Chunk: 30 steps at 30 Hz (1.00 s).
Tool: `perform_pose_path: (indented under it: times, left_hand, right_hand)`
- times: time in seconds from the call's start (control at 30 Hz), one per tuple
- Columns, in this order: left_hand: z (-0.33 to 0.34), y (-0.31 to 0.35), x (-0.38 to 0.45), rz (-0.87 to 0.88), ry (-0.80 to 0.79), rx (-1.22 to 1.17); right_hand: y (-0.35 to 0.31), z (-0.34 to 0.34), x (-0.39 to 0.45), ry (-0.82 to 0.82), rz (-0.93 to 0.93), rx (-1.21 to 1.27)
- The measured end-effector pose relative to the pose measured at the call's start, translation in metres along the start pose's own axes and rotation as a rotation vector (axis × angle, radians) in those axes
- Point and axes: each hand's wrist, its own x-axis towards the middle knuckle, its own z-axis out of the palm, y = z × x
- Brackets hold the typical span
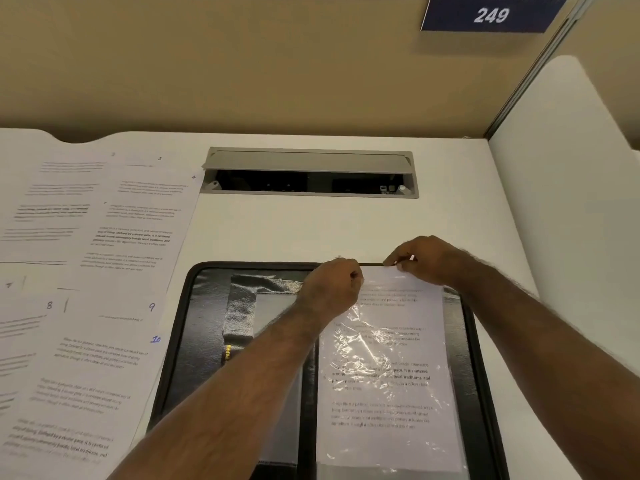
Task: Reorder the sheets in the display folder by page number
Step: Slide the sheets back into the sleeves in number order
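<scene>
Bare table (pixel 277 230) lies between folder (pixel 207 306) and open cable tray (pixel 308 173); loose sheets (pixel 86 271) cover the left side; a partition (pixel 571 202) bounds the right.

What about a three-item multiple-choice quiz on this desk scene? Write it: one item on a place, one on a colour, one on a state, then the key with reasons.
1. Where do the loose numbered sheets lie relative to the display folder?
A. On its left
B. On its right
C. Inside it

2. What colour is the sign reading 249?
A. Red
B. Dark blue
C. Green

3. What are the left hand and right hand doing?
A. Resting flat on the desk
B. Pinching the top edge of the plastic sleeve
C. Holding a pen

Key: 1 A, the sheets spread left of the folder. 2 B, white digits on dark blue. 3 B, both hands' fingers curl at the sleeve's top edge.
</scene>
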Motion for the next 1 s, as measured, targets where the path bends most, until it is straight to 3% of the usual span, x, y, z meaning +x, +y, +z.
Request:
perform_pose_path:
  times: [0.2, 0.3, 0.4, 0.47, 0.57, 0.67, 1.0]
  left_hand:
    - [-0.001, 0.001, -0.002, -0.006, 0.019, -0.017]
    - [-0.001, -0.001, -0.001, -0.008, 0.02, -0.025]
    - [-0.001, -0.004, 0.001, -0.025, 0.024, -0.053]
    - [-0.001, -0.007, 0.001, -0.027, 0.025, -0.102]
    - [-0.004, -0.009, -0.001, -0.016, -0.002, -0.21]
    - [-0.01, -0.011, -0.006, -0.028, -0.037, -0.346]
    - [-0.033, -0.015, -0.019, -0.137, 0.0, -0.55]
  right_hand:
    - [-0.009, 0.008, -0.006, -0.18, 0.047, 0.007]
    - [-0.006, 0.006, -0.012, -0.153, 0.071, 0.118]
    - [0.006, 0.004, -0.025, -0.044, 0.091, 0.455]
    - [0.014, 0.007, -0.036, 0.123, 0.057, 0.643]
    - [0.022, 0.016, -0.055, 0.358, 0.124, 0.657]
    - [0.025, 0.031, -0.075, 0.426, 0.188, 0.676]
    - [-0.001, 0.056, -0.129, 0.139, 0.255, 0.712]
